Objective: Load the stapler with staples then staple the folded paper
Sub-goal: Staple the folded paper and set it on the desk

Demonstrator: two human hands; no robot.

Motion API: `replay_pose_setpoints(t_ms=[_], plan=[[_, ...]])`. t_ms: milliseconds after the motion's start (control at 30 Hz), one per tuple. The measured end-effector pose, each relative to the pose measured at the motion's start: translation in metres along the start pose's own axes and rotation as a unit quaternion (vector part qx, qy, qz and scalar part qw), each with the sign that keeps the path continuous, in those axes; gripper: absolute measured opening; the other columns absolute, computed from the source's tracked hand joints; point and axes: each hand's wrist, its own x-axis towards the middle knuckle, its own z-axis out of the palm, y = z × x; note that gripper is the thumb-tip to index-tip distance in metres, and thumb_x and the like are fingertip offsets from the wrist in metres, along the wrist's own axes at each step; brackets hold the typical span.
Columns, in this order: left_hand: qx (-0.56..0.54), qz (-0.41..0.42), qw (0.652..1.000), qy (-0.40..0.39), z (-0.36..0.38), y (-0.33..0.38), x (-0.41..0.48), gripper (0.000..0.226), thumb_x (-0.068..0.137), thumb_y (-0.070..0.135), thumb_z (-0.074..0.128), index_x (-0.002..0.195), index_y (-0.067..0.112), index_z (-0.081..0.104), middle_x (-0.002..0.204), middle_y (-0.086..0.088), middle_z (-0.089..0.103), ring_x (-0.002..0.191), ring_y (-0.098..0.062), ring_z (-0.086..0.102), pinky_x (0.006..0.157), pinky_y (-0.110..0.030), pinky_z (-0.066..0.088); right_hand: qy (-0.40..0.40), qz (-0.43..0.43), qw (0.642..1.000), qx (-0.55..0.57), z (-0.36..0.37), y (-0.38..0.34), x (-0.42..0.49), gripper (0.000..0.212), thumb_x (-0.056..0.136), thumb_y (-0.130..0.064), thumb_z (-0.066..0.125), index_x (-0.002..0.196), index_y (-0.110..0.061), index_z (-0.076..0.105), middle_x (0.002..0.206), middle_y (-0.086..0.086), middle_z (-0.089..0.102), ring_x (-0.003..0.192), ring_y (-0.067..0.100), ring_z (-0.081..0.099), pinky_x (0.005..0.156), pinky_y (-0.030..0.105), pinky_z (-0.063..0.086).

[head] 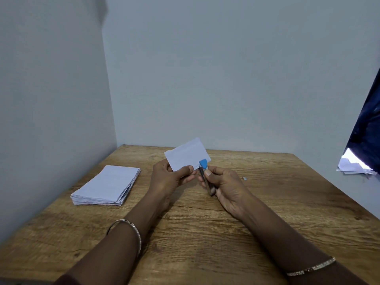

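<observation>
My left hand (168, 177) holds a folded white paper (186, 155) up above the wooden table (195, 233), pinched at its lower edge between thumb and fingers. My right hand (224, 186) grips a small stapler (204, 171) with a blue top and a dark metal body. The stapler's blue head sits at the paper's lower right corner, and the corner appears to be in its jaws. My fingers hide the rear of the stapler.
A stack of folded white papers (107, 186) lies on the table at the left. A tiny pale scrap (244, 178) lies right of my right hand. Walls close the left and back sides. Dark cloth (368, 120) and loose papers (353, 167) are at the right edge.
</observation>
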Motion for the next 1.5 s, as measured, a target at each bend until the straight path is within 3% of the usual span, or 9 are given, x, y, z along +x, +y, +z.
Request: replay_pose_setpoints(t_ms=[133, 200, 400, 533, 833, 1000, 1100, 1300, 1500], plan=[[0.013, 0.005, 1.0, 0.004, -0.001, -0.001, 0.001, 0.03, 0.079, -0.007, 0.078, 0.107, -0.004, 0.067, 0.096, -0.022, 0.077, 0.084, -0.034, 0.078, 0.066, -0.029, 0.063, -0.001, -0.002, 1.0, 0.002, -0.001, -0.001, -0.003, 0.027, 0.097, 0.002, 0.059, 0.122, 0.011, 0.065, 0.083, 0.011, 0.071, 0.069, 0.012, 0.066, 0.058, 0.017, 0.053], [0.013, 0.006, 1.0, 0.002, -0.001, -0.002, 0.001, 0.028, 0.079, -0.007, 0.078, 0.105, -0.002, 0.068, 0.095, -0.021, 0.078, 0.084, -0.034, 0.078, 0.065, -0.028, 0.063, 0.001, -0.002, 1.0, 0.0, -0.001, -0.002, -0.003, 0.027, 0.098, 0.002, 0.059, 0.122, 0.012, 0.065, 0.083, 0.011, 0.07, 0.068, 0.012, 0.065, 0.055, 0.016, 0.051], [0.011, 0.007, 1.0, -0.006, -0.002, -0.003, 0.002, 0.026, 0.079, -0.008, 0.078, 0.102, -0.001, 0.068, 0.091, -0.02, 0.079, 0.084, -0.035, 0.078, 0.067, -0.03, 0.064, -0.005, -0.011, 1.0, -0.002, 0.0, -0.001, -0.002, 0.027, 0.096, 0.001, 0.061, 0.12, 0.012, 0.066, 0.089, 0.014, 0.071, 0.076, 0.016, 0.066, 0.072, 0.022, 0.055], [0.011, 0.006, 1.0, -0.009, -0.001, -0.003, 0.003, 0.027, 0.079, -0.008, 0.078, 0.103, -0.001, 0.068, 0.092, -0.019, 0.079, 0.085, -0.034, 0.078, 0.066, -0.028, 0.063, 0.011, -0.015, 1.0, -0.006, 0.001, 0.0, -0.001, 0.029, 0.096, 0.003, 0.061, 0.122, 0.013, 0.064, 0.097, 0.019, 0.07, 0.081, 0.019, 0.066, 0.099, 0.042, 0.052], [0.025, 0.009, 0.999, -0.019, -0.003, -0.005, 0.003, 0.032, 0.078, -0.008, 0.078, 0.107, -0.002, 0.066, 0.094, -0.021, 0.078, 0.085, -0.035, 0.078, 0.067, -0.03, 0.063, 0.082, -0.02, 0.995, -0.049, 0.005, 0.001, 0.0, 0.014, 0.092, 0.007, 0.066, 0.102, 0.002, 0.074, 0.09, 0.018, 0.072, 0.069, 0.017, 0.065, 0.065, 0.026, 0.054], [0.034, 0.008, 0.999, -0.011, -0.003, -0.004, 0.004, 0.025, 0.082, -0.004, 0.077, 0.105, -0.006, 0.067, 0.092, -0.019, 0.079, 0.085, -0.031, 0.078, 0.068, -0.028, 0.063, 0.061, -0.029, 0.997, -0.049, 0.0, 0.005, 0.0, 0.027, 0.09, 0.006, 0.068, 0.117, 0.007, 0.07, 0.097, 0.016, 0.078, 0.077, 0.017, 0.073, 0.075, 0.029, 0.058], [0.02, 0.009, 1.0, 0.002, -0.003, -0.002, 0.004, 0.026, 0.084, -0.002, 0.075, 0.108, -0.006, 0.067, 0.099, -0.021, 0.078, 0.086, -0.031, 0.078, 0.067, -0.026, 0.062, 0.09, -0.064, 0.989, -0.101, -0.002, 0.005, 0.0, 0.031, 0.087, -0.005, 0.076, 0.118, -0.004, 0.073, 0.1, 0.012, 0.079, 0.091, 0.02, 0.076, 0.09, 0.04, 0.061], [0.007, 0.019, 1.0, 0.016, -0.004, -0.001, 0.005, 0.017, 0.089, 0.003, 0.071, 0.106, 0.005, 0.066, 0.105, -0.018, 0.075, 0.086, -0.031, 0.078, 0.067, -0.027, 0.062, 0.263, -0.211, 0.856, -0.392, -0.002, -0.002, -0.006, 0.039, 0.077, -0.033, 0.08, 0.114, -0.019, 0.075, 0.077, -0.013, 0.07, 0.079, 0.011, 0.069, 0.077, 0.038, 0.059], [0.011, 0.009, 1.0, 0.014, -0.004, -0.001, 0.006, 0.03, 0.09, 0.003, 0.07, 0.119, 0.001, 0.061, 0.106, -0.019, 0.074, 0.086, -0.029, 0.078, 0.067, -0.027, 0.062, 0.209, -0.194, 0.746, -0.602, -0.003, 0.002, -0.011, 0.042, 0.077, -0.038, 0.069, 0.114, -0.02, 0.073, 0.096, 0.0, 0.077, 0.097, 0.025, 0.068, 0.088, 0.038, 0.05]])
